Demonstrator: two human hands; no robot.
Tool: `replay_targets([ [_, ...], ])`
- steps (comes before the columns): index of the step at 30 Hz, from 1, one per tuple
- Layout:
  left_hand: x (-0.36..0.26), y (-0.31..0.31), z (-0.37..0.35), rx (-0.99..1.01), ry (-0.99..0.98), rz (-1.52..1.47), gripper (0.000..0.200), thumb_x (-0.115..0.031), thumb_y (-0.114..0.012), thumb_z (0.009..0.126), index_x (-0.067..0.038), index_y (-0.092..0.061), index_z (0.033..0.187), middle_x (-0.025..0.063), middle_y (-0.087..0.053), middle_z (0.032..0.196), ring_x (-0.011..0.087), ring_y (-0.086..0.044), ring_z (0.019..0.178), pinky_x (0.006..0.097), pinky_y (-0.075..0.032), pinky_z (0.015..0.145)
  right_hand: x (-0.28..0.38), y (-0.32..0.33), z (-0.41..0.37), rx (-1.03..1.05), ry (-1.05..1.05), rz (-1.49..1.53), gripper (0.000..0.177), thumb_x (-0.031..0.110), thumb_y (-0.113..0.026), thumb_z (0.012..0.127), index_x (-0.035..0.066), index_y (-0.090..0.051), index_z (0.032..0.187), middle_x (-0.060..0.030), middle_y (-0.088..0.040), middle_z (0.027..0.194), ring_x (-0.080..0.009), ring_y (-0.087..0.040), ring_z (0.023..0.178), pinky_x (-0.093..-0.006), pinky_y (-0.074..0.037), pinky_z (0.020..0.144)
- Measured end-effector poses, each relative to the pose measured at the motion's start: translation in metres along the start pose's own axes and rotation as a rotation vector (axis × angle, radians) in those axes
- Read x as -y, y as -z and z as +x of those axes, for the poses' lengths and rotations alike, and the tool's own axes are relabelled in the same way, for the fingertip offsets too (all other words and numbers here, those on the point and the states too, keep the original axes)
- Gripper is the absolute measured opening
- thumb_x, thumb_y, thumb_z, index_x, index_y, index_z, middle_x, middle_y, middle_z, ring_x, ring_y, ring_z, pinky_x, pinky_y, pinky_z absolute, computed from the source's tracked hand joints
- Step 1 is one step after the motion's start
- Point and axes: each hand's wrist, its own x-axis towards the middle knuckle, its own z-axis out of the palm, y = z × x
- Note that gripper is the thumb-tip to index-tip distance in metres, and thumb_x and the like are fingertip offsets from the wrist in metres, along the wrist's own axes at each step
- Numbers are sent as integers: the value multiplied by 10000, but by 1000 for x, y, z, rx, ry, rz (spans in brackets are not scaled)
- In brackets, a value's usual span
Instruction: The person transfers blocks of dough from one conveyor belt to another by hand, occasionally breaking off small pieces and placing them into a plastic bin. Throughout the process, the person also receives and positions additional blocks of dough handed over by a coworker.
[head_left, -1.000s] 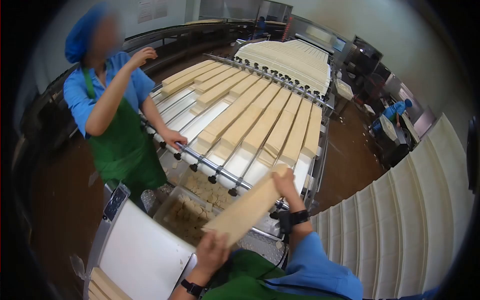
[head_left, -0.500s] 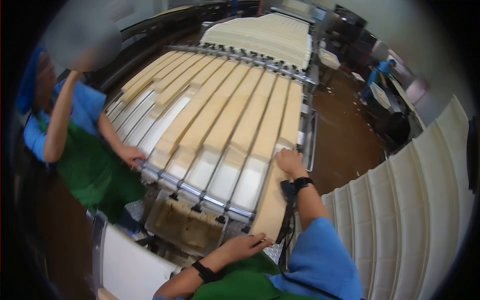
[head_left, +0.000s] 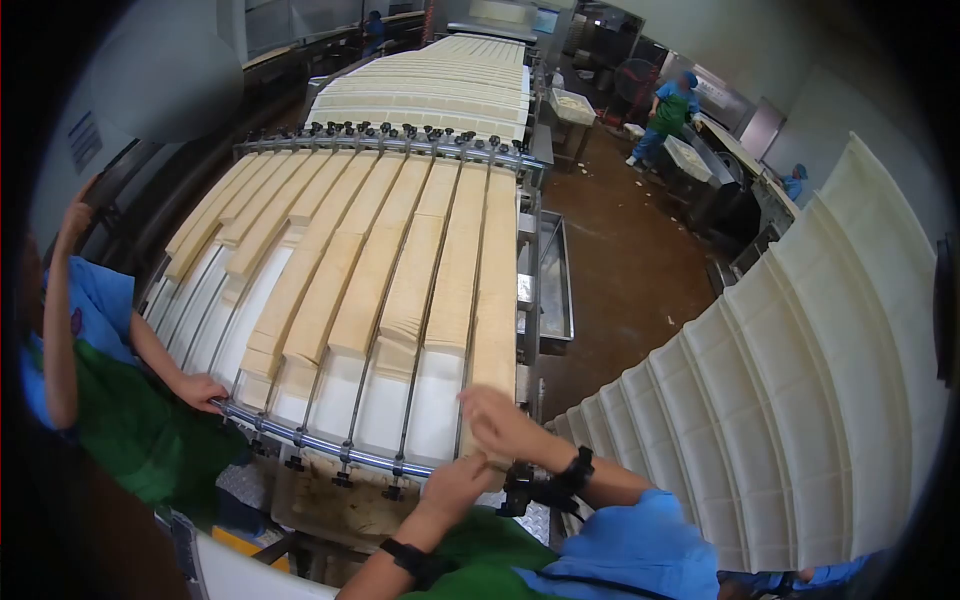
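Note:
Long pale-yellow slabs [head_left: 400, 280] lie side by side in lanes on a white conveyor, split by thin dark rods. In the rightmost lane, a slab [head_left: 493, 330] reaches down to my hands at the near end. My right hand [head_left: 500, 425] is over that slab's near part, fingers bent and smeared by motion. My left hand [head_left: 457, 487] is at the lane's near end, beside the metal bar [head_left: 330, 440]. Its fingers are curled together, and what they hold, if anything, is hidden. Both wrists wear black bands.
A co-worker's hand [head_left: 200, 390] rests on the bar at left, their other hand raised. A ridged white cloth-like sheet [head_left: 760, 370] rises on my right. Under the bar sits a tub [head_left: 335, 500]. A person [head_left: 672, 110] stands beyond the brown floor.
My view has shifted. My right hand has come back along the slab toward my left hand. The rightmost slab, which overhung the near end, now lies farther up its lane.

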Motion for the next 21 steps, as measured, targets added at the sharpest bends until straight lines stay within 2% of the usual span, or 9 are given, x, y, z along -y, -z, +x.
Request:
replay_targets([
  [2, 7, 10, -14, -113, 17, -158, 217, -63, -652, 732, -96, -619, 945, 114, -666, 991, 292, -667, 778, 379, -541, 611, 35, 4, -17, 32, 97, -11, 316, 86, -631, 763, 115, -621, 1078, -140, -531, 1292, -336, -484, 1188, -484, -362, 969],
  [4, 24, 18, -44, -381, -138, 15, 194, -84, -730, 685, -84, -624, 848, 114, -679, 847, 271, -667, 769, 359, -535, 603, 48, 6, -30, 300, 164, -198, 242, 120, -649, 756, 143, -673, 996, -110, -483, 1382, -316, -449, 1256, -526, -344, 1000],
  [11, 67, 35, -169, -716, 549, -158, 177, -61, -723, 730, -42, -564, 806, 74, -611, 754, 193, -584, 636, 305, -483, 568, 50, -3, -37, 307, 47, -533, 200, 266, -585, 837, 191, -715, 970, -48, -418, 1457, -291, -385, 1326, -554, -250, 1073],
  [15, 72, 26, -230, -949, 826, -270, 276, -50, -671, 815, -13, -518, 1042, 90, -572, 974, 129, -517, 633, 273, -456, 613, 52, -11, -27, 306, 53, -337, 185, 150, -609, 794, 166, -703, 952, -92, -437, 1430, -308, -382, 1320, -550, -275, 1035],
  [16, 66, 27, -241, -998, 910, -380, 347, -43, -650, 838, -13, -491, 1144, 99, -553, 1067, 123, -517, 649, 264, -456, 632, 56, -16, -20, 227, 128, -335, 248, 103, -583, 770, 137, -685, 994, -110, -558, 1289, -279, -484, 1221, -481, -321, 1008],
  [17, 78, 11, -265, -1006, 965, -314, 491, -27, -629, 848, -25, -404, 1285, 117, -495, 1188, 123, -516, 669, 255, -451, 634, 59, -22, -11, 248, 160, -322, 248, 103, -583, 770, 137, -685, 994, -110, -558, 1289, -279, -484, 1221, -481, -321, 1008],
  [19, 63, 7, -290, -1148, 973, -291, 433, -46, -609, 871, -24, -439, 1269, 96, -547, 1099, 111, -511, 682, 248, -444, 622, 65, -38, 8, 460, -5, -116, 269, 92, -555, 796, 114, -661, 1043, -96, -656, 1074, -256, -579, 1061, -428, -369, 953],
  [20, 58, 6, -306, -1181, 996, -278, 433, -46, -609, 871, -24, -439, 1269, 96, -547, 1099, 111, -511, 682, 248, -444, 622, 63, -54, 14, 358, 172, -79, 277, 75, -529, 806, 91, -636, 1061, -89, -676, 877, -276, -629, 873, -412, -440, 837],
  [21, 54, 3, -326, -1193, 1037, -269, 382, -54, -593, 883, -20, -465, 1241, 85, -566, 1044, 104, -512, 682, 245, -443, 621, 72, -66, 25, 384, 202, -69, 277, 75, -529, 806, 91, -636, 1061, -89, -676, 877, -276, -629, 873, -412, -440, 837],
])
